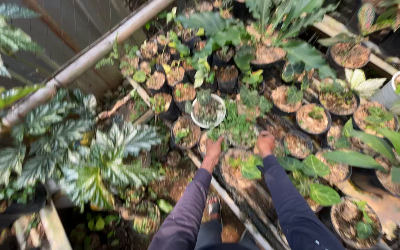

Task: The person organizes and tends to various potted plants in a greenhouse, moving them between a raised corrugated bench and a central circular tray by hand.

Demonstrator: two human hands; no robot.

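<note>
Head view showed me both arms in dark sleeves reaching out over a crowded bench of potted plants. My left hand [213, 149] gripped the near left edge of a small leafy pot [237, 134], fingers curled onto it; my right hand [265, 142] was closed over the same pot's right edge. Blur kept me from telling how tightly either set of fingers pressed. The pot sat among dark pots of soil, just below a white pot [208, 111]. A silver-striped leafy plant [103, 162] stood well to the left, under a slanting pale pole [84, 60].
</note>
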